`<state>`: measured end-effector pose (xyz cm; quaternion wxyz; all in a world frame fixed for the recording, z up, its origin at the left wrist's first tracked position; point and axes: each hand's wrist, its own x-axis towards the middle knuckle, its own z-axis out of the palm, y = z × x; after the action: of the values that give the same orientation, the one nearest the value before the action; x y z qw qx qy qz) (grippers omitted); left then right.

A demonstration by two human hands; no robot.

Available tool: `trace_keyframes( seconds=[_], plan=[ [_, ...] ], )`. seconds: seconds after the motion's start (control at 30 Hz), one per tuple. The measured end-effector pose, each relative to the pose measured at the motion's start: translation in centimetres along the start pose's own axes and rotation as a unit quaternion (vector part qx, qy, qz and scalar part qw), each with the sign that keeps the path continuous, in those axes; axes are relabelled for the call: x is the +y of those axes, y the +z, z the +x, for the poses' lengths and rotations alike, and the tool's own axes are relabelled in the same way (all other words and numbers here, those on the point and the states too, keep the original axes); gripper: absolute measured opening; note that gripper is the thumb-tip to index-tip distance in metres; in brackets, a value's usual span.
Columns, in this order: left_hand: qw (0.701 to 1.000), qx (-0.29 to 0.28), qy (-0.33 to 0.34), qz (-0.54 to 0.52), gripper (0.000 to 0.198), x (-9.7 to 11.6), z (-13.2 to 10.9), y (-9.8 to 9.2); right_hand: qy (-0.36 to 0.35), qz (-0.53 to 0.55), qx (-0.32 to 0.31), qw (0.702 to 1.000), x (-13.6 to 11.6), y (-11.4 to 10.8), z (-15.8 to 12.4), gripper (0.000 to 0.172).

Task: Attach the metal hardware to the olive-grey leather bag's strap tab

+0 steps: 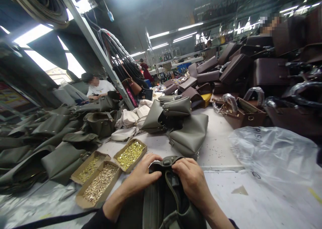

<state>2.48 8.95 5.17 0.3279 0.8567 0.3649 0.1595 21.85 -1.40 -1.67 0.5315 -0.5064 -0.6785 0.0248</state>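
Observation:
A dark olive-green handbag (152, 204) stands close in front of me at the bottom centre, its opening facing me and a zip running down inside. My left hand (144, 172) holds the left part of its far rim, fingers over the outside and thumb toward the opening. On the right, my right hand (188, 173) pinches the same rim with its fingers closed. Between the hands is a small rounded tab (166, 162). Just left of my left hand sit a box of yellow-gold metal pieces (130, 155), a box of copper-gold pieces (100, 183) and a third box (88, 168).
More olive bags (190, 133) lie beyond my hands, and a heap of them (57, 125) fills the left. Whitish bags (128, 120) lie between. Dark brown bags (270, 73) are piled at the right, near a clear plastic bag (274, 155). A person (100, 88) sits at the far left.

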Motion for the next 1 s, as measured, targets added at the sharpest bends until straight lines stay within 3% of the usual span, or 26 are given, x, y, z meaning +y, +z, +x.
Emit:
trace_keyframes(
  seconds=[0.1,0.27,0.53,0.7,0.83,1.0],
  plan=[
    [0.999,-0.011,0.029,0.035,0.065,0.7,1.5,0.2,-0.006,0.007,0.001,1.0,0.1,0.2,0.0,0.013],
    [0.989,0.005,0.101,0.111,0.043,1.0,2.9,2.1,-0.003,0.02,0.014,1.0,0.3,-0.1,0.0,0.014],
    [0.937,0.046,0.288,0.194,0.042,-2.1,1.9,2.0,-0.006,0.022,0.021,1.0,-0.1,-0.3,0.2,0.015],
    [0.913,0.053,0.337,0.225,0.038,-3.0,1.7,1.9,-0.008,0.036,0.025,0.999,-0.2,-0.4,0.2,0.016],
    [0.92,0.052,0.308,0.236,0.035,-2.3,1.5,2.0,-0.006,0.047,0.027,0.999,0.2,-0.3,0.0,0.019],
    [0.975,0.044,0.136,0.172,0.03,0.0,0.8,1.8,0.056,0.083,0.002,0.995,0.2,-0.8,0.5,0.022]
  ],
)
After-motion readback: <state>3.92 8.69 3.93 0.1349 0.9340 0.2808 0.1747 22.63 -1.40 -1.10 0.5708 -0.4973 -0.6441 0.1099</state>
